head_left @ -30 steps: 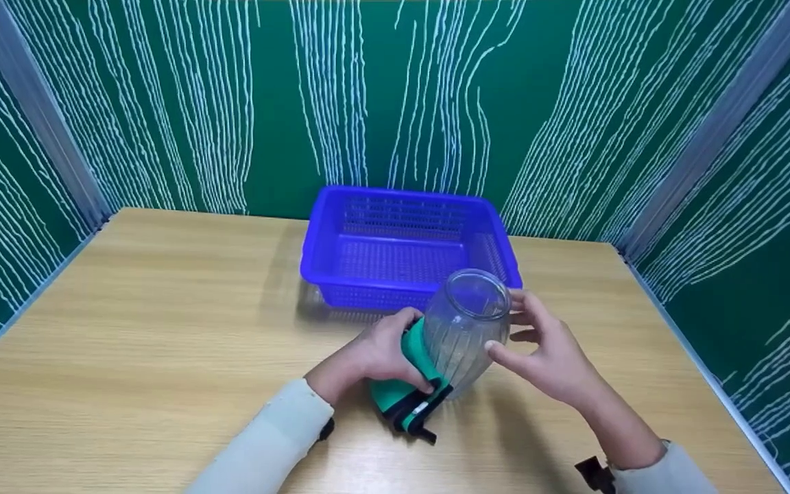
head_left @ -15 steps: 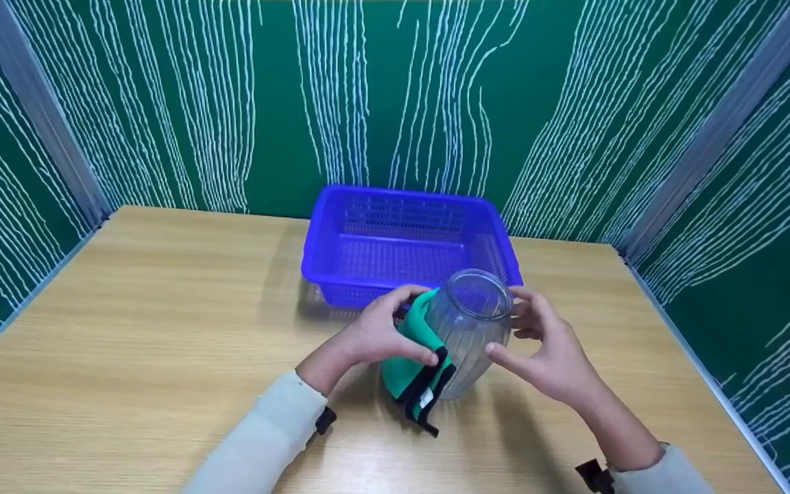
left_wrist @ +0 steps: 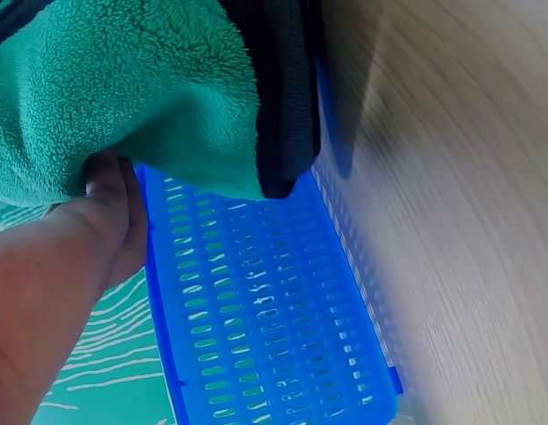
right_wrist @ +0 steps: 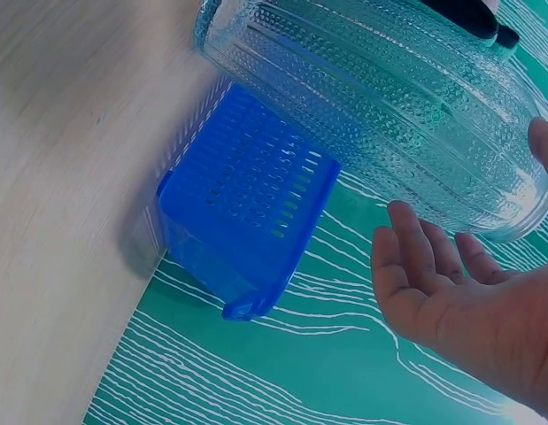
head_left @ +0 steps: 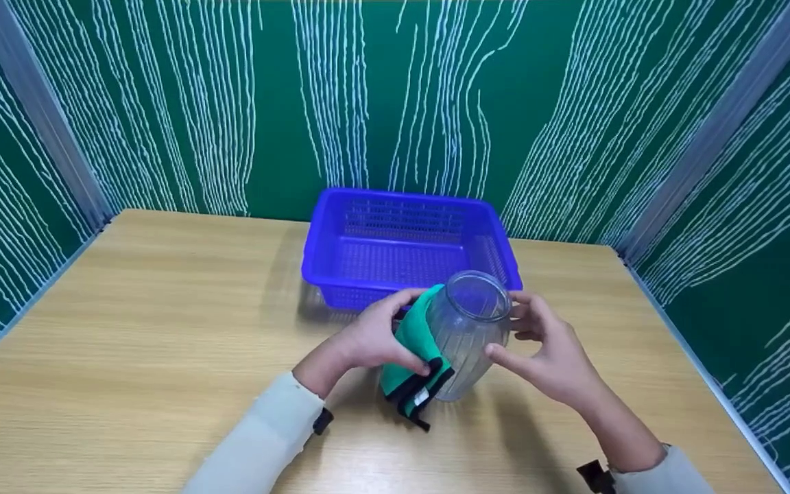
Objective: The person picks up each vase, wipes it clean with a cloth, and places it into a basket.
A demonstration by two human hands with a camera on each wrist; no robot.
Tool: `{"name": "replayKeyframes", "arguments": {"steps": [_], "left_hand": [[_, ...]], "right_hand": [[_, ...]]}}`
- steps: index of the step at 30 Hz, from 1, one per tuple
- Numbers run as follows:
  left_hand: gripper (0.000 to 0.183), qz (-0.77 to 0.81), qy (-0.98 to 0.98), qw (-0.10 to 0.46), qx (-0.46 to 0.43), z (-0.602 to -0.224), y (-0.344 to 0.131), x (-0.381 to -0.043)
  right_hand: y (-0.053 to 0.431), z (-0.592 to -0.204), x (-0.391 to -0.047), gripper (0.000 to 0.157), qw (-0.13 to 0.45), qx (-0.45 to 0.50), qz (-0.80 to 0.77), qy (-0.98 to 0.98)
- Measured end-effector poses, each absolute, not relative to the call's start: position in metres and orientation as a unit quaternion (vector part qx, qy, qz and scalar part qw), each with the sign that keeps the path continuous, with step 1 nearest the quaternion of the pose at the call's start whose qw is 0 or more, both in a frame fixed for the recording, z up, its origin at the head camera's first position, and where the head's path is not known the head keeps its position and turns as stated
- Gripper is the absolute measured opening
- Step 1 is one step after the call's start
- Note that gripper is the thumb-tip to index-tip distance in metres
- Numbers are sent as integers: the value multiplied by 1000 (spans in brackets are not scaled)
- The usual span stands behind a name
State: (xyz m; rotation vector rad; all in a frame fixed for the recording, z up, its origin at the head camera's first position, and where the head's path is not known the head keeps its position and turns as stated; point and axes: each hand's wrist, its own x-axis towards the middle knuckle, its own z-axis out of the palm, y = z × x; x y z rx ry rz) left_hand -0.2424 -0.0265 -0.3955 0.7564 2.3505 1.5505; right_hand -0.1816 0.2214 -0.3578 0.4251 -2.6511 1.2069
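Observation:
A clear ribbed glass vase (head_left: 470,346) with a dotted texture stands mid-table in the head view, its round mouth upward. My left hand (head_left: 371,336) holds a green fleecy cloth (head_left: 412,343) with black edging against the vase's left side, thumb in front and fingers behind. My right hand (head_left: 553,353) steadies the right side of the vase near the top, thumb in front and fingers curved behind. The right wrist view shows the vase (right_wrist: 389,115) close by the right fingertips. In the left wrist view the cloth (left_wrist: 123,80) hides most of the left fingers.
A blue perforated plastic basket (head_left: 361,296) sits just behind the vase, near the back of the wooden table (head_left: 162,329). Green walls (head_left: 395,89) with wavy white lines enclose the back and sides.
My left hand has slid the cloth up the vase's left side, then slightly down again. The right hand and the vase have stayed nearly still.

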Motion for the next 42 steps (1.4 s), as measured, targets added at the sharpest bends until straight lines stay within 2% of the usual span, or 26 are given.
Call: {"name": "replayKeyframes", "arguments": {"steps": [6, 14, 22, 32, 42], "left_hand": [[92, 518, 821, 97, 221, -396, -26, -241], [89, 555, 797, 105, 213, -389, -27, -242], [83, 588, 773, 108, 209, -379, -27, -242], [74, 634, 739, 81, 213, -362, -22, -242], [77, 560, 780, 103, 259, -367, -19, -242]], "right_hand": [[210, -340, -170, 63, 96, 143, 413, -895], [206, -333, -166, 61, 94, 143, 404, -899], [207, -335, -166, 60, 96, 143, 400, -900], [206, -335, -166, 57, 96, 148, 409, -895], [218, -351, -177, 60, 87, 159, 402, -898]]}}
